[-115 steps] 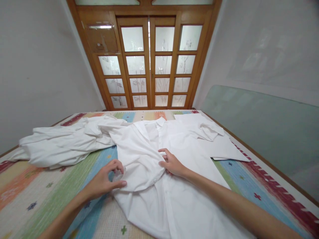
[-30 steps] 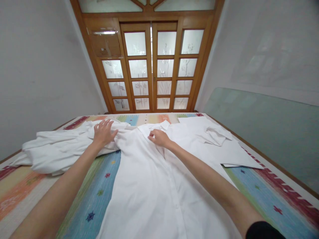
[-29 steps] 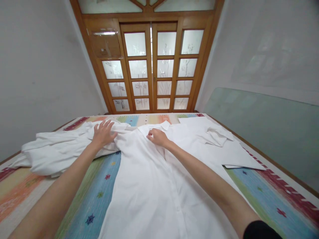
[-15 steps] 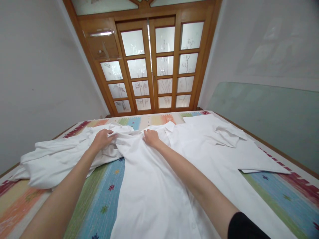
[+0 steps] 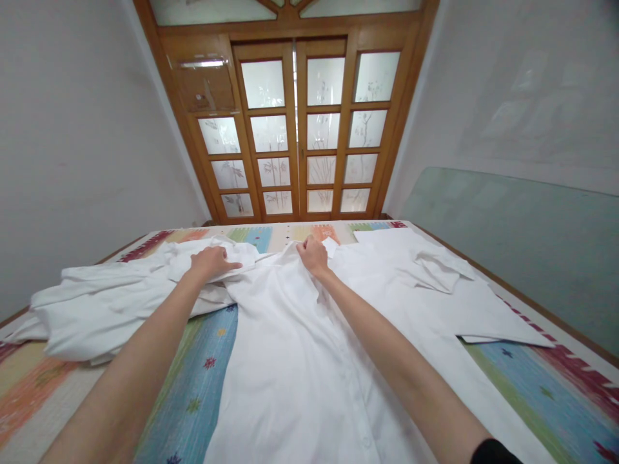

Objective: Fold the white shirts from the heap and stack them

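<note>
A white button-up shirt (image 5: 290, 361) lies spread over a striped, patterned bed cover, its front edge with buttons running toward me. My right hand (image 5: 313, 254) is closed on the shirt cloth near the collar, lifting a small ridge of it. To the left, my left hand (image 5: 211, 263) rests on the shirt's upper left part, thumb stretched out to the right and apart from the fingers. Its fingertips are partly hidden. Bunched white cloth (image 5: 126, 303) extends left from under this hand; I cannot tell whether it belongs to the same shirt.
The bed cover (image 5: 193, 386) shows blue, green, orange and red bands. Flat white cloth with a short sleeve (image 5: 503, 325) and a crumpled fold (image 5: 438, 270) lies at right. A pale green headboard-like panel (image 5: 507, 212) stands along the right wall. Wooden glazed doors (image 5: 300, 129) are beyond the bed.
My right hand has moved right and slightly up along the shirt, drawing its upper edge with it. My left hand has shifted slightly right, its thumb now stretched out.
</note>
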A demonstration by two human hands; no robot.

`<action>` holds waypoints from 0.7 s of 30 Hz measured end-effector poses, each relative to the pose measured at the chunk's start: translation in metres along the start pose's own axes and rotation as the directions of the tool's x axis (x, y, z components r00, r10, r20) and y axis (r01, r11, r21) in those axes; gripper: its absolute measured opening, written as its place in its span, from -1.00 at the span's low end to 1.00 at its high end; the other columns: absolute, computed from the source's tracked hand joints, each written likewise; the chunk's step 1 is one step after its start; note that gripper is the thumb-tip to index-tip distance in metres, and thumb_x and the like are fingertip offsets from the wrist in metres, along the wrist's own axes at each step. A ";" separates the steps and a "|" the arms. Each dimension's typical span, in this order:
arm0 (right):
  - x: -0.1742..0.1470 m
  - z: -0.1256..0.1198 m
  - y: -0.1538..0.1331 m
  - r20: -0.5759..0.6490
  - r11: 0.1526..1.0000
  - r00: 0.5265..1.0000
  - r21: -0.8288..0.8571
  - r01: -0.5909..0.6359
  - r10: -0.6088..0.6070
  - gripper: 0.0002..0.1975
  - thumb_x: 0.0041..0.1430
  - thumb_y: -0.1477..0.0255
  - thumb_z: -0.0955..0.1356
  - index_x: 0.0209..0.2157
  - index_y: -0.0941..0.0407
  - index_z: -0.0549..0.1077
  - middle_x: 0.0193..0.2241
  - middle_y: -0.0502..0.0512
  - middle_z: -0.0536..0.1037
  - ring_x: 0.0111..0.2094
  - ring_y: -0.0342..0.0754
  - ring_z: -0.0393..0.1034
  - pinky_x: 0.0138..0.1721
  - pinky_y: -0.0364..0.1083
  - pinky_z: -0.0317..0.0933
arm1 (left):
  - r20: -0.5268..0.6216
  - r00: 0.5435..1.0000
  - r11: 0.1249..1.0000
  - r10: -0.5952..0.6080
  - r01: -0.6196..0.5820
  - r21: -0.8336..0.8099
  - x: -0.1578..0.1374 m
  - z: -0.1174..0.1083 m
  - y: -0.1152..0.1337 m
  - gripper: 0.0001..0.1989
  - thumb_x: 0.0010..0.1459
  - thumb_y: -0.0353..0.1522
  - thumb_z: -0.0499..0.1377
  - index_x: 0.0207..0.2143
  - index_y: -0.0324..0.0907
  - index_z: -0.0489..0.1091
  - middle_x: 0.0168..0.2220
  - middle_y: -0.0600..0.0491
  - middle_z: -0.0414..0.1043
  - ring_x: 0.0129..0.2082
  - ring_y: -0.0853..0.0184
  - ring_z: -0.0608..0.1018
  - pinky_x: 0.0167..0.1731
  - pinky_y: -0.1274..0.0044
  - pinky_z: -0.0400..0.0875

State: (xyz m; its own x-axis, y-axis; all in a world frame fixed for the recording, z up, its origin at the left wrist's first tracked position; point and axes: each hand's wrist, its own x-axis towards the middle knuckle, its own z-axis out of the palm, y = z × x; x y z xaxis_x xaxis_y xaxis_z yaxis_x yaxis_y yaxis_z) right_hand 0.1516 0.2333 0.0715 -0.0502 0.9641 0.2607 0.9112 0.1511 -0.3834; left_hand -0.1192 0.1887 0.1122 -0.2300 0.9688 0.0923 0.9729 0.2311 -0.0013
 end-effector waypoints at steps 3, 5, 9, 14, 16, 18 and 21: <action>0.000 -0.006 0.031 0.015 0.992 0.992 -0.041 -0.123 0.124 -0.65 0.33 0.32 0.15 -0.05 0.20 0.42 -0.13 0.34 0.53 -0.08 0.12 0.44 -0.17 -0.04 0.23 | 0.056 0.998 0.999 0.040 -0.040 0.016 0.002 0.002 0.008 -0.61 -0.14 -0.10 0.23 -0.32 -0.17 0.48 -0.10 -0.21 0.52 -0.10 -0.05 0.52 -0.15 0.27 0.37; -0.004 -0.003 0.049 0.078 0.988 0.989 -0.100 -0.119 0.126 -0.66 0.30 0.32 0.19 -0.08 0.21 0.46 -0.11 0.37 0.53 -0.07 0.13 0.44 -0.17 -0.05 0.24 | 0.046 0.998 0.998 0.034 -0.032 -0.047 0.006 0.004 0.009 -0.76 -0.10 -0.22 0.20 -0.38 -0.17 0.47 -0.14 -0.17 0.54 -0.10 0.00 0.52 -0.17 0.35 0.37; -0.015 0.011 0.068 0.161 0.987 0.982 -0.145 -0.072 0.095 -0.68 0.29 0.29 0.22 -0.11 0.16 0.49 -0.11 0.31 0.55 -0.07 0.10 0.45 -0.18 -0.07 0.24 | -0.136 0.975 0.914 -0.177 0.112 -0.390 0.012 -0.001 0.003 -0.81 0.01 -0.28 0.10 -0.42 -0.21 0.42 -0.17 -0.19 0.52 -0.07 -0.01 0.50 -0.10 0.35 0.34; -0.020 0.022 0.070 0.123 0.989 0.988 -0.130 -0.075 0.091 -0.71 0.31 0.33 0.21 -0.10 0.17 0.46 -0.12 0.32 0.55 -0.08 0.09 0.45 -0.19 -0.07 0.22 | -0.221 0.855 0.695 -0.469 0.203 -0.690 0.009 -0.023 -0.013 -0.74 0.17 -0.30 0.01 -0.24 -0.32 0.35 -0.14 -0.14 0.46 -0.14 0.18 0.45 -0.11 0.40 0.33; -0.020 0.022 0.070 0.122 0.990 0.989 -0.123 -0.070 0.085 -0.72 0.30 0.34 0.21 -0.11 0.17 0.45 -0.12 0.31 0.55 -0.09 0.09 0.45 -0.19 -0.07 0.21 | -0.242 0.772 0.574 -0.587 0.187 -0.797 0.005 -0.033 -0.022 -0.69 0.21 -0.29 0.00 -0.13 -0.37 0.27 -0.10 -0.11 0.40 -0.18 0.29 0.41 -0.11 0.47 0.33; -0.022 0.022 0.070 0.117 0.991 0.990 -0.116 -0.066 0.079 -0.72 0.30 0.33 0.21 -0.12 0.16 0.44 -0.13 0.29 0.55 -0.09 0.09 0.45 -0.20 -0.07 0.21 | -0.266 0.704 0.531 -0.659 0.184 -0.827 0.000 -0.037 -0.031 -0.64 0.27 -0.29 -0.08 -0.03 -0.43 0.13 -0.03 -0.12 0.30 -0.15 0.36 0.35 -0.08 0.51 0.30; -0.024 0.022 0.070 0.103 0.992 0.992 -0.114 -0.056 0.068 -0.73 0.30 0.34 0.21 -0.12 0.16 0.44 -0.13 0.27 0.55 -0.11 0.10 0.45 -0.22 -0.07 0.21 | -0.401 0.691 0.611 -0.601 0.074 -0.789 -0.001 -0.034 -0.045 -0.72 0.34 -0.39 -0.25 0.01 -0.40 -0.03 -0.06 -0.08 0.20 -0.07 0.37 0.26 0.00 0.49 0.23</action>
State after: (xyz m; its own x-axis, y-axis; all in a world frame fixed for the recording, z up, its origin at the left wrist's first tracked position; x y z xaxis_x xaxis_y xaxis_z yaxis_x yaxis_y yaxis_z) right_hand 0.2078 0.2260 0.0185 -0.0300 0.9895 0.1417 0.9531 0.0710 -0.2941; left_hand -0.1615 0.1741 0.1456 -0.7347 0.4950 0.4638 0.5950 0.1418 0.7911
